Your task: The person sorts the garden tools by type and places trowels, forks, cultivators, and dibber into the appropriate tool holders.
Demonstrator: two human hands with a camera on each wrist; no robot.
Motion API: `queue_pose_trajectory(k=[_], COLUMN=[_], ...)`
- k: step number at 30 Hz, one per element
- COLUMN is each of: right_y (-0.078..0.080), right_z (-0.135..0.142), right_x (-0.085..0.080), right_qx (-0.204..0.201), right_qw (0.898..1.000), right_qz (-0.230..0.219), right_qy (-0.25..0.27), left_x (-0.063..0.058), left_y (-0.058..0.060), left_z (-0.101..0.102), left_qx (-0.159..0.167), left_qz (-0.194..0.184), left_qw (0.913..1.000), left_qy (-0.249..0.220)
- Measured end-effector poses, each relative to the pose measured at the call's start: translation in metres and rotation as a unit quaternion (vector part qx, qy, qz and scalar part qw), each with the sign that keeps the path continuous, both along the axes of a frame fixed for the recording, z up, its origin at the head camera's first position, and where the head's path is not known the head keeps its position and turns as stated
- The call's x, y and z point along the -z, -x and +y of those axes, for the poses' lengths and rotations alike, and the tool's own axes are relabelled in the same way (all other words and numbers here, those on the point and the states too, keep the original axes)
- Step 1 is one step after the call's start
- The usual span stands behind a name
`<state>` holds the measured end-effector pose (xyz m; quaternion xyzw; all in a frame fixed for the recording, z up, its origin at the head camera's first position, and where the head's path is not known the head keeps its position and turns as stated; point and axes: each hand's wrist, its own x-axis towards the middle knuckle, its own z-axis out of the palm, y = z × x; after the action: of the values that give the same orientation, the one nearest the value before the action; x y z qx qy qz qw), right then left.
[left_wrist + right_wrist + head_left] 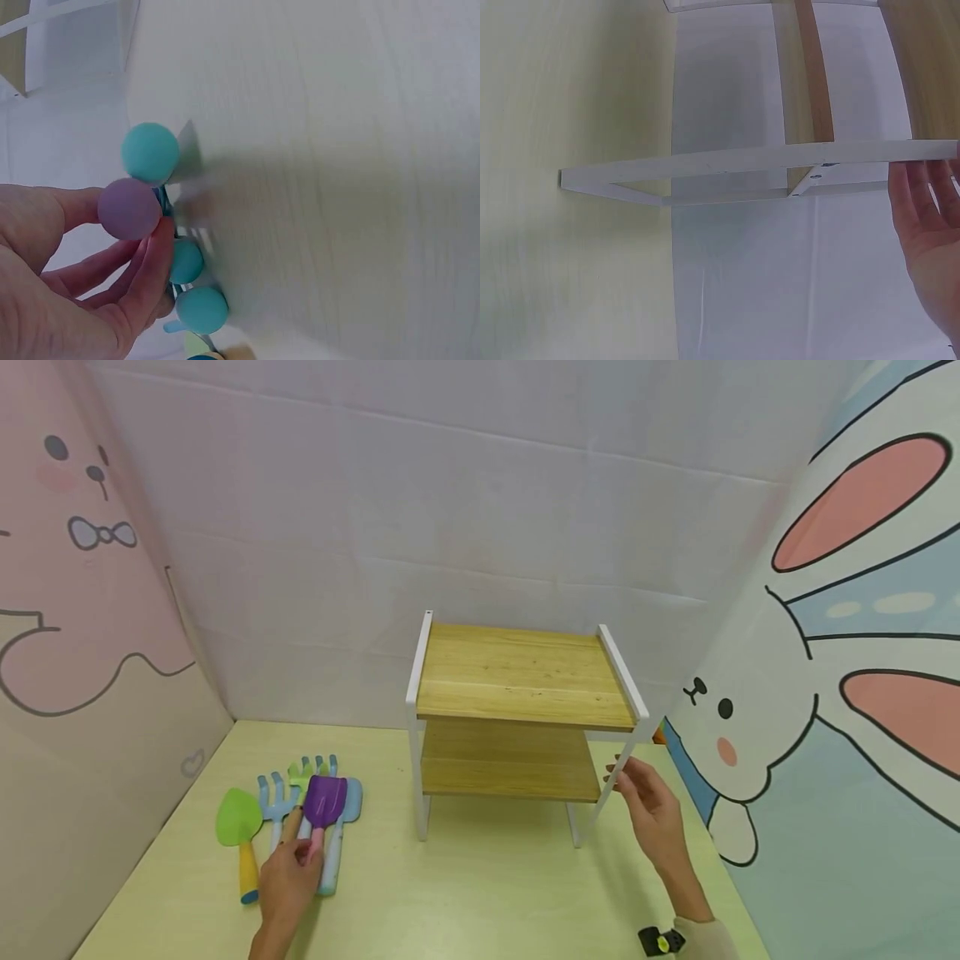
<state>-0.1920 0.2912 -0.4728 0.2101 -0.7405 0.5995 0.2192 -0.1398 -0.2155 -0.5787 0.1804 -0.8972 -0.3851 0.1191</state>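
Note:
My left hand (287,881) pinches a toy shovel (326,802) with a purple scoop and pink handle. In the left wrist view, thumb and fingertips hold the round end of its handle (129,209). Around it lie a green trowel (239,817) with a yellow handle, a blue rake (277,799), a green rake (300,774) and a blue shovel (352,800). A wooden shelf rack (525,677) with white side frames stands to the right. My right hand (654,810) holds its right front leg (870,152), fingers passing behind the leg; their tips are hidden in the right wrist view.
The rack has an upper board and a lower board (510,777) on a pale wooden table (465,902). A white cloth backdrop (480,510) rises behind it. Cartoon-printed panels (847,777) border both sides. A small orange thing (660,734) shows behind the rack at right.

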Motion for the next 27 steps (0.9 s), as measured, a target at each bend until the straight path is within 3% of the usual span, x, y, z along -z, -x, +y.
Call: queue_pose_trajectory(k=[13,21,27], right_y=[0.002,0.004,0.007], right_z=[-0.003,-0.003,-0.002], right_x=[-0.001,0.001,0.002], right_qx=[0.018,0.008,-0.013], right_qw=[1.000,1.000,0.999], right_qz=[-0.010,-0.006,0.011], right_qy=[0.003,0.026,0.031], left_x=[-0.005,-0.003,-0.002], left_y=[0.002,0.003,0.006], left_z=[-0.009,-0.017,-0.022], left_qx=[0.031,0.054,0.072], left_qz=[-0.078,-0.122,-0.161], left_qw=[0.9929,0.9759,0.9558], left_qy=[-0.084,-0.173,-0.235])
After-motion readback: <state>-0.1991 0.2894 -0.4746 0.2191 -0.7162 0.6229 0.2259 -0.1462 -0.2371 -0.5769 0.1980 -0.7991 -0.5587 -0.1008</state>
